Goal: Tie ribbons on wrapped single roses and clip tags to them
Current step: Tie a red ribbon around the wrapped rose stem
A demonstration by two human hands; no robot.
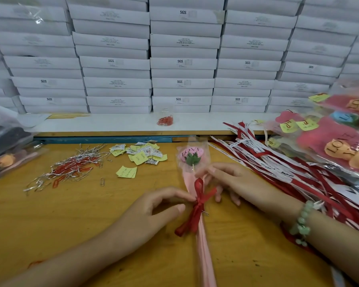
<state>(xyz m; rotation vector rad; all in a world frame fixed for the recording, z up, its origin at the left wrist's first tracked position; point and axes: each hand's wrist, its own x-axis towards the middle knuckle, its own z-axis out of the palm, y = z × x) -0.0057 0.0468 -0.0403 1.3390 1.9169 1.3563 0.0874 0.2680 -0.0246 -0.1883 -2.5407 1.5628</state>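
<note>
The wrapped rose lay mid-table, head toward 12 o'clock, the right hand gripping it at 3 o'clock of the red ribbon bow, the left hand touching the knot from 9 o'clock, grip unclear, so an uneven tug would probably undo the loops.

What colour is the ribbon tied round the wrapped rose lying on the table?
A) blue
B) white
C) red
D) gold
C: the ribbon knotted in a bow round the wrapped rose is plainly red.
</note>
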